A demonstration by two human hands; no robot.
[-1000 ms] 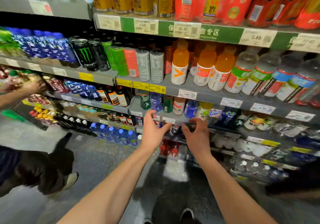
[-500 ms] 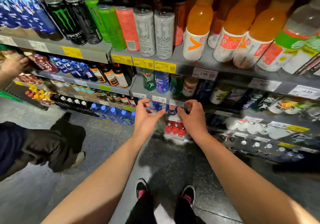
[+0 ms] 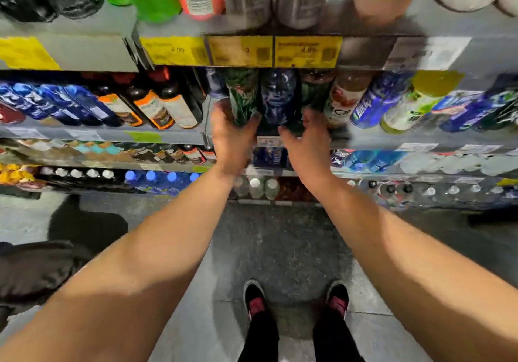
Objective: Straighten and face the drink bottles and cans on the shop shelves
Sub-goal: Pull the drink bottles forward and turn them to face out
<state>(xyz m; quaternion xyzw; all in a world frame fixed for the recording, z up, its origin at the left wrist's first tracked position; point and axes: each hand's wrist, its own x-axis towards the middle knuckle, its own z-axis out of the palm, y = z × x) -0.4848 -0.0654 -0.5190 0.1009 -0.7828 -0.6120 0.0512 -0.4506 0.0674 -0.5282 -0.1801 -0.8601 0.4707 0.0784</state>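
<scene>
Head view, mid-frame: my left hand (image 3: 234, 137) grasps the green can (image 3: 243, 95), my right hand (image 3: 308, 137) the dark can (image 3: 315, 92); these rows look unfinished, neighbours tilted.

Green can (image 3: 242, 95) and blue can (image 3: 277, 95) upright, side by side, at shelf (image 3: 168, 134) front edge; labels blurred.

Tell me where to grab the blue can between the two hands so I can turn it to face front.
Grip the blue can round its lower body, coming from the aisle front: it stands upright, hemmed in by neighbours, with only its front exposed.
</scene>
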